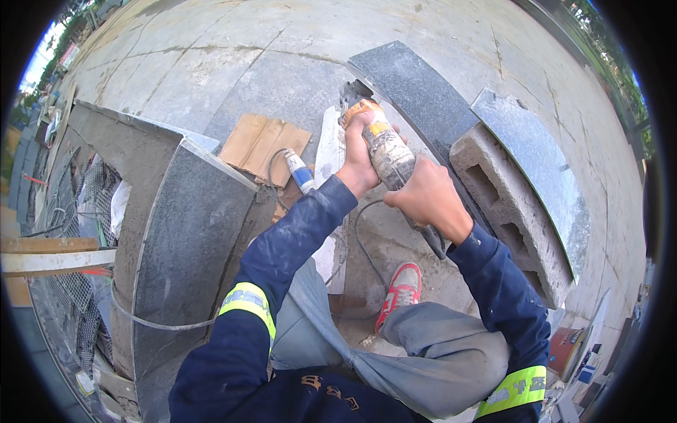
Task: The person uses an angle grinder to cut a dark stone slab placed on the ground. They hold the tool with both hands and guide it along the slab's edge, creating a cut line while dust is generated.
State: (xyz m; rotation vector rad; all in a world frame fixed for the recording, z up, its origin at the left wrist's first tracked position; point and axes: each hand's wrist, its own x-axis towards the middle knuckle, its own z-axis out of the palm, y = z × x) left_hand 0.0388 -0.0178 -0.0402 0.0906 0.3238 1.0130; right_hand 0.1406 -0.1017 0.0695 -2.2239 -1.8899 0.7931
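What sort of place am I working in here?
Likely an outdoor building or paving site: there's a dusty power tool, cut grey slabs and a hollow concrete block.

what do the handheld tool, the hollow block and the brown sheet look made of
Handheld tool: casing probably plastic, rounded and smeared with pale dust; its dark head may be metal. Hollow block: likely concrete, unpolished, with a rough, pitted grey surface. Brown sheet: seems to be cardboard, matte, with straight creases, though thin wood isn't ruled out.
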